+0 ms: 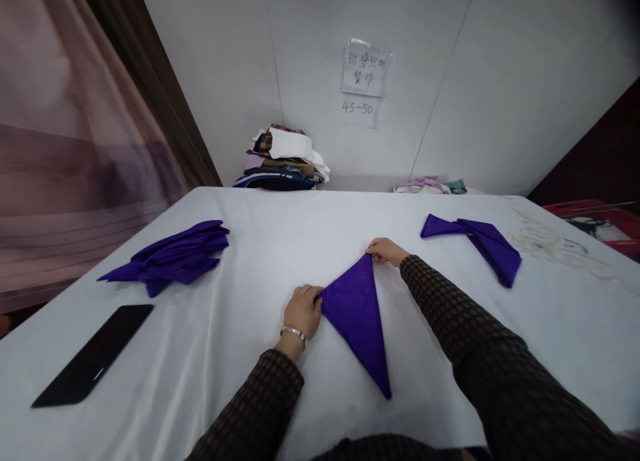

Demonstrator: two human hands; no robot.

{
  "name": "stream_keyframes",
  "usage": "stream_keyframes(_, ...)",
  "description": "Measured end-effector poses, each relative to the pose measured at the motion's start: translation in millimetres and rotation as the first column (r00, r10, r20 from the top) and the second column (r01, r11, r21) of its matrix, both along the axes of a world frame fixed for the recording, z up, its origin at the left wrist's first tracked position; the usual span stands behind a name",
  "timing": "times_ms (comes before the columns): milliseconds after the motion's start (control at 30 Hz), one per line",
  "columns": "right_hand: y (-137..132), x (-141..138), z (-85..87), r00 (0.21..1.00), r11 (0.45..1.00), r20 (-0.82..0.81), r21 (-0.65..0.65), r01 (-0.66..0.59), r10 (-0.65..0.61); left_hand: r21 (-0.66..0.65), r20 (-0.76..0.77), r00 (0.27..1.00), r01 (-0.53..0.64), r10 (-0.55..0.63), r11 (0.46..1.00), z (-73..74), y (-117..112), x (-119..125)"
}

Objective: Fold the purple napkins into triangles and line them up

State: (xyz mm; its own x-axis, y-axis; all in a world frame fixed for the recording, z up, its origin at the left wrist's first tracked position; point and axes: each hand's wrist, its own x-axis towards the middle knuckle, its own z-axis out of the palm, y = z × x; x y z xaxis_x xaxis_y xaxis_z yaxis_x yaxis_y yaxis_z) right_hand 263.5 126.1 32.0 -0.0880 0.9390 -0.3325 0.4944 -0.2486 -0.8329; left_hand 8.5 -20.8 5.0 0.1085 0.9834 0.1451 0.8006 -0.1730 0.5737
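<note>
A purple cloth napkin (pixel 357 314) lies folded into a long triangle on the white tablecloth (pixel 280 247), its sharp tip pointing toward me. My left hand (pixel 302 310), with a bracelet at the wrist, pinches the napkin's left corner. My right hand (pixel 386 251) pinches the far top corner. Both hands rest on the table with fingers closed on the cloth.
A pile of purple napkins (pixel 173 255) lies at the left, and a folded purple napkin (pixel 477 242) at the right. A black phone (pixel 96 354) rests near the left edge. Stacked fabrics (pixel 283 159) sit against the wall under a paper notice (pixel 365 71). A red bin (pixel 600 221) stands far right.
</note>
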Motion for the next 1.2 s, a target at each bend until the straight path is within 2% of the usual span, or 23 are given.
stream_keyframes(167, 4, 0, -2.5, 0.998, 0.998, 0.05, 0.051, -0.043, 0.041, 0.007, -0.001, 1.0, -0.003, 0.003, 1.0, -0.1, 0, 0)
stream_keyframes(333, 7, -1, -6.7, 0.984, 0.985, 0.166, 0.153, -0.084, 0.058, 0.007, -0.005, 1.0, -0.004, 0.004, 1.0, 0.5, -1, 0)
stream_keyframes(567, 13, -3, -16.3, 0.919, 0.923, 0.389, 0.327, -0.202, 0.064, -0.003, -0.012, 1.0, -0.003, 0.003, 1.0, -1.4, 0, 0)
stream_keyframes(767, 6, -7, -22.3, 0.862, 0.878, 0.505, 0.396, -0.269, 0.036, -0.003, -0.03, 1.0, -0.005, 0.005, 1.0, -0.4, 0, 0)
stream_keyframes(933, 1, -8, -29.3, 0.846, 0.841, 0.533, 0.457, -0.289, 0.001, 0.024, -0.025, 1.0, -0.003, 0.003, 1.0, -3.0, 1, -1)
stream_keyframes(1067, -2, -3, -26.6, 0.86, 0.818, 0.507, 0.515, -0.256, -0.05, 0.027, -0.022, 1.0, -0.01, 0.01, 1.0, -4.2, 1, 0)
stream_keyframes(1200, -30, 5, -20.1, 0.882, 0.788, 0.465, 0.569, -0.234, -0.074, 0.017, -0.024, 1.0, -0.005, 0.005, 1.0, -2.3, 2, 0)
